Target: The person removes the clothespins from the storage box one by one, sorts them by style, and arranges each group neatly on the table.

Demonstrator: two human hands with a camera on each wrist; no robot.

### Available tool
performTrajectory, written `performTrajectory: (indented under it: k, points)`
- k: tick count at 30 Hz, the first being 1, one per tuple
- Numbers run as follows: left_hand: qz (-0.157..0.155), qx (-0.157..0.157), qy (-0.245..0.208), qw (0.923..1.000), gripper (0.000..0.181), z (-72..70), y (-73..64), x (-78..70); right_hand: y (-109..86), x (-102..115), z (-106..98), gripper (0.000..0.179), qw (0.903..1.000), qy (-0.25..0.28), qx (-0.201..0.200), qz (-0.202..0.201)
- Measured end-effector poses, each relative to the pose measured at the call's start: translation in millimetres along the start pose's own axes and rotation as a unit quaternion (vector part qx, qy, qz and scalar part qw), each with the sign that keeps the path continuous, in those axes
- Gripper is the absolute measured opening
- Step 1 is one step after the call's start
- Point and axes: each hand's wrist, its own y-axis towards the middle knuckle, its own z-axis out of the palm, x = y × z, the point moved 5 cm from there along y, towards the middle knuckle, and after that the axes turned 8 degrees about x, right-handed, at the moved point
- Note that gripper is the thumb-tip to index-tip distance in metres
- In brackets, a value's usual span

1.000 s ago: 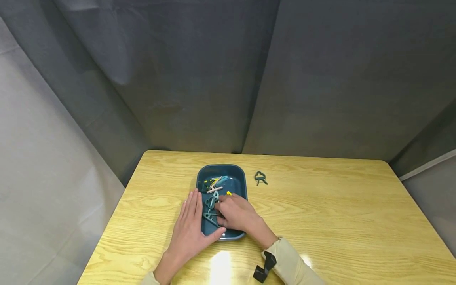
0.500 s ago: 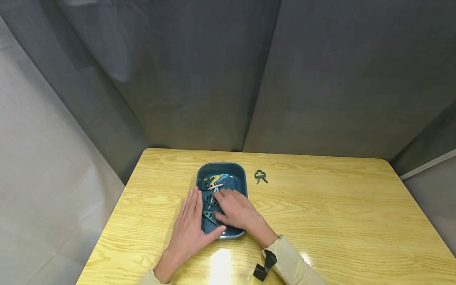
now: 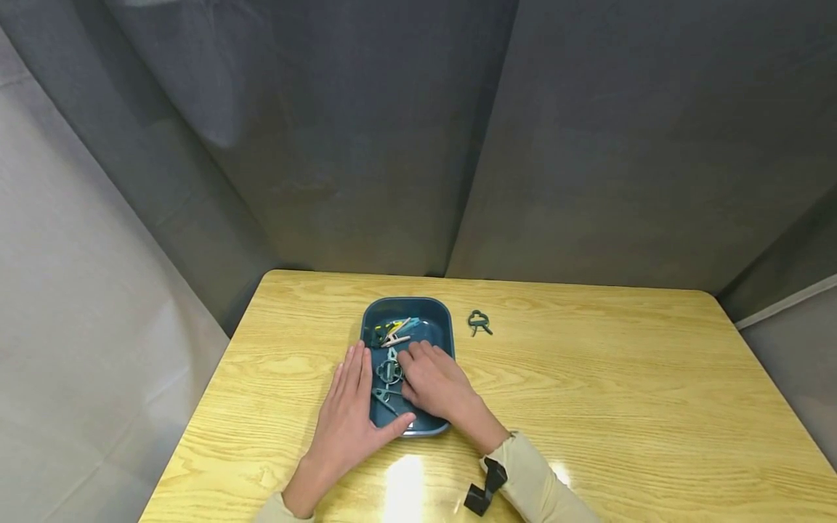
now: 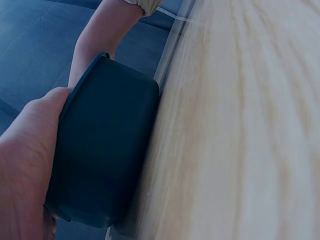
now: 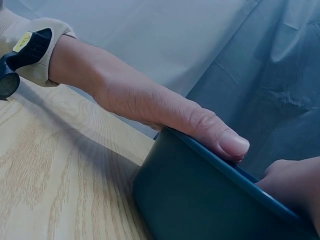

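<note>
A dark blue tray [image 3: 440, 314] holds several small plastic clips. My left hand [image 3: 349, 418] lies along its left wall with straight fingers, the thumb over the near rim [image 5: 215, 159]. My right hand [image 3: 437, 381] reaches into the tray's right half, fingers bent down; its fingertips and anything under them are hidden. Just left of it are a green cloud-shaped clip [image 3: 387, 372] and a green triangular clip [image 3: 386, 400]. A pale pink clip [image 3: 397, 340] lies farther back, beside a blue clip [image 3: 413, 324] and yellow pieces. In the left wrist view, the tray's outer wall [image 4: 105, 145] fills the middle.
A dark green cloud-shaped clip [image 3: 479, 322] lies on the wooden table [image 3: 588, 378] to the right of the tray. Grey cloth [image 3: 366, 145] hangs behind the table. A black strap mount [image 3: 487, 487] sits on the right sleeve.
My right hand lifted and spread slightly, then its fingers drew together and shifted a little right. The cloud-shaped clip in the tray is more exposed. My left hand stayed in place.
</note>
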Motion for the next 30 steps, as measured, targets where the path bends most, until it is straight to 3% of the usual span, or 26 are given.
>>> performTrajectory:
  k: [9,16,23,30]
  points:
    - [-0.001,0.0,-0.003,1.0,0.127,-0.2,-0.3,-0.4,-0.1,0.2,-1.4,0.032,0.9998,-0.004,-0.018,-0.003]
    - [-0.009,0.014,-0.004,0.9999,0.126,0.2,-0.2,0.5,-0.3,-3.5,-3.7,0.055,0.9988,0.002,-0.035,0.033]
    - [0.003,-0.001,0.006,1.0,0.126,0.7,-0.5,0.2,-0.3,-0.5,-1.1,0.035,0.9997,-0.016,-0.016,0.007]
    - [0.001,0.003,-0.003,1.0,0.126,0.9,-0.5,1.0,0.4,-2.1,-2.2,0.051,0.9994,-0.001,-0.03,0.017]
